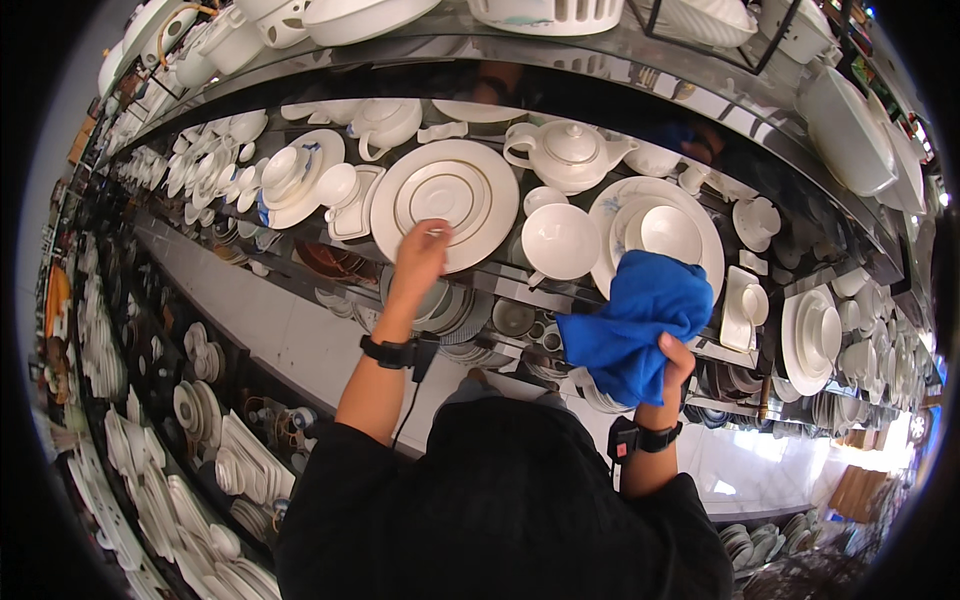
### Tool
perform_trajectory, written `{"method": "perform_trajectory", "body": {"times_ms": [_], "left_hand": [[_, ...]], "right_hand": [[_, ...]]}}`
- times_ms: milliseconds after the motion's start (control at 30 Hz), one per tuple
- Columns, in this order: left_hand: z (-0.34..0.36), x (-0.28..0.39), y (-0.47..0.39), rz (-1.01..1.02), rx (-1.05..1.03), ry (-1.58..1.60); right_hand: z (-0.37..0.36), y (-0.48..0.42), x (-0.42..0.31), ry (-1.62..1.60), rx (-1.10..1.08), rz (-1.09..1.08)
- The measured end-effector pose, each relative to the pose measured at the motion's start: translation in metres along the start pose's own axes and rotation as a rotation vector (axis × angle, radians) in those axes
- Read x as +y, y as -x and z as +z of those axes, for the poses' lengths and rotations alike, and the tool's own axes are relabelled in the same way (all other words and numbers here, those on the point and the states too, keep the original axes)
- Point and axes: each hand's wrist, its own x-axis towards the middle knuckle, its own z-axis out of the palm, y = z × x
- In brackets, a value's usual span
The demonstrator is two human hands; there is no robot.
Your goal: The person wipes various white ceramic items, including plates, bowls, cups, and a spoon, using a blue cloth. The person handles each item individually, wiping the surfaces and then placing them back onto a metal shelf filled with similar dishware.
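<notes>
My left hand [426, 244] is over the near part of a stack of white plates [391, 217] with gold-coloured rings; its fingers are bent and slightly blurred, and whether they touch or grip the plates is unclear. In my right hand [676, 356] is a bunched blue cloth [637, 322], which hangs over the near edge of a floral white plate [600, 210] bearing a smaller plate and a white bowl [671, 232]. Between the two plate stacks stand a white cup [559, 241] and, farther back, a lidded white teapot [574, 154].
A glass shelf [420, 46] with white dishes runs above, close to the teapots. Cups and saucers [756, 221] crowd both sides. Lower shelves hold more bowls [514, 316] and plates. Racks of crockery [199, 412] line the left of the aisle.
</notes>
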Motion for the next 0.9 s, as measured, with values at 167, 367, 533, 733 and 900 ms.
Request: {"method": "perform_trajectory", "body": {"times_ms": [167, 367, 533, 733, 900], "left_hand": [[-0.062, -0.026, -0.027, 0.002, 0.205, -0.157], [-0.087, -0.033, -0.073, -0.002, -0.043, -0.318], [-0.091, -0.015, -0.093, 0.026, -0.258, -0.492], [-0.089, -0.030, -0.104, 0.270, -0.206, -0.638], [-0.092, -0.023, -0.093, 0.302, -0.233, -0.459]], "right_hand": [[0.058, 0.023, 0.011, 0.072, 0.011, 0.017], [0.121, -0.006, 0.091, 0.271, 0.032, 0.111], [0.170, -0.066, 0.155, 0.336, 0.149, 0.027], [0.184, -0.107, 0.175, 0.386, 0.339, 0.152], [0.180, -0.114, 0.183, 0.363, 0.361, 0.170]]}}
